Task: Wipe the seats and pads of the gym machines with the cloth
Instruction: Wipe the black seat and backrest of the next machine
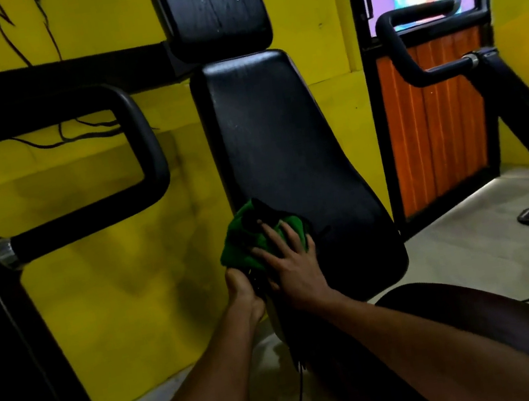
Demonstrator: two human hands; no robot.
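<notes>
We see a yellow painted wall (98, 296) with black line drawings (80, 138) at far left, a black-framed door with orange wooden panelling (437, 138) at far right, and grey concrete floor (471, 247) below it.

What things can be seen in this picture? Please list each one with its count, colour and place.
back pad: one, black, centre
head pad: one, black, above the back pad
cloth: one, green, on the back pad's lower left
left handle: one, black, left
right handle: one, black, right
seat: one, dark, bottom right
wall: one, yellow, behind
door: one, orange panel, right of the back pad
left hand: one, grips the cloth's lower end
right hand: one, pressed flat on the cloth
</notes>
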